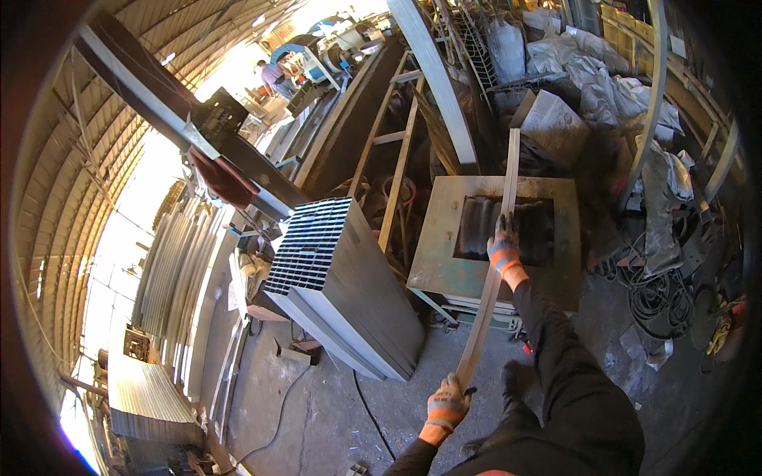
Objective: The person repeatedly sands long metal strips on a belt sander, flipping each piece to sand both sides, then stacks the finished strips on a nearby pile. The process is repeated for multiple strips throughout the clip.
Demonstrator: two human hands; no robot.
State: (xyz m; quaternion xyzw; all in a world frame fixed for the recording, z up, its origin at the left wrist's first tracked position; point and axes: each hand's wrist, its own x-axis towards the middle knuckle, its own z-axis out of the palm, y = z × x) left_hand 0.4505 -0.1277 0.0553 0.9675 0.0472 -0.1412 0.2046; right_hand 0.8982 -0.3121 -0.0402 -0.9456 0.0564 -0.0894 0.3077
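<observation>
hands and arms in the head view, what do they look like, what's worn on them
The left hand and right hand wear work gloves in orange and grey, with orange at the cuffs; the right glove looks darker toward the fingers. The long sleeves are dark, nearly black, with no clear markings.

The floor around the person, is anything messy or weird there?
Yes, a bit. Over on the right, a black cable lies in a loose, tangled heap instead of a neat coil. On the left, a thin dark cord trails across the floor, where it might catch a foot.
</observation>
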